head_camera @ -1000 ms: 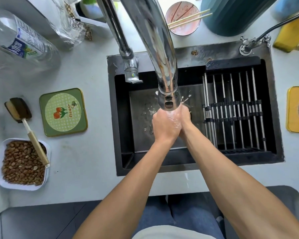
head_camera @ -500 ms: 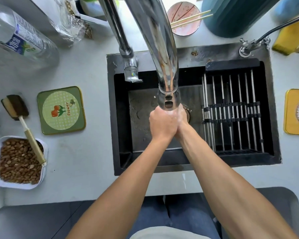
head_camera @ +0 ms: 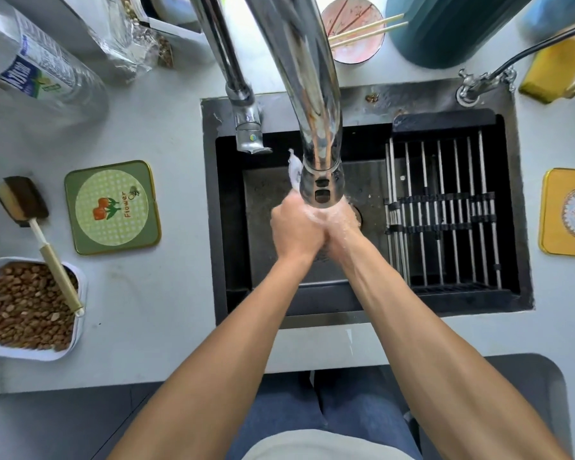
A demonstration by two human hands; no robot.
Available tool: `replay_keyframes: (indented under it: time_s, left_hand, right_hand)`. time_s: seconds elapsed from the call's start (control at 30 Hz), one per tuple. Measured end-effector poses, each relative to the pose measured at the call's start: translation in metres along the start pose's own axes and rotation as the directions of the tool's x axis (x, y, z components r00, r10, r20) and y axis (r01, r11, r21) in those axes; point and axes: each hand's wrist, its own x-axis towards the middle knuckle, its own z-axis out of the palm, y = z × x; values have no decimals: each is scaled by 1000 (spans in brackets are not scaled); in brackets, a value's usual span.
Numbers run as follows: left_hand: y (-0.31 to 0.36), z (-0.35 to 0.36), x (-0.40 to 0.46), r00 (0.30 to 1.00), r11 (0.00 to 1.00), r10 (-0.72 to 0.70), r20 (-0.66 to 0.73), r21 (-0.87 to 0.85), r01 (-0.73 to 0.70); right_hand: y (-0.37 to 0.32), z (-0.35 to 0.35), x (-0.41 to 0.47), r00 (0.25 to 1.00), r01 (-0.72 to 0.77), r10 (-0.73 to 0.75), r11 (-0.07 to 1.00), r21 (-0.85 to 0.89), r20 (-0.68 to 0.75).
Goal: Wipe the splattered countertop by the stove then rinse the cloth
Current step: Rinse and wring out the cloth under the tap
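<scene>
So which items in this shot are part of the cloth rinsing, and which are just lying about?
In use:
left hand and right hand, pressed together on the cloth
tap spout
sink

Lying about:
green coaster
sponge brush
tray of nuts
bowl with chopsticks
yellow coaster
bottle

The faucet head (head_camera: pixel 322 190) hides the fingertips of both hands, so the grip of the left hand (head_camera: pixel 294 227) and the right hand (head_camera: pixel 341 227) cannot be read. A pale scrap (head_camera: pixel 293 171) beside the spout is perhaps the cloth, though it may be splashing water; most of it is hidden. The water bottle (head_camera: pixel 37 71), the blue container (head_camera: pixel 452 28) and the yellow coaster (head_camera: pixel 568 212) are cut by the frame's edges. The bottle's label is too blurred to read.
</scene>
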Motion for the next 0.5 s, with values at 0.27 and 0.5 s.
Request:
replay_keyframes:
  time_s: [0.27,0.5]
  left_hand:
    - [-2,-5,1,996,994,-84,4,-65,84]
    - [7,-1,0,994,995,-87,69,-39,90]
  right_hand:
    - [-7,-7,2,998,6,2,992,123,-63]
    - [11,-4,-2,993,-119,117,983,141,26]
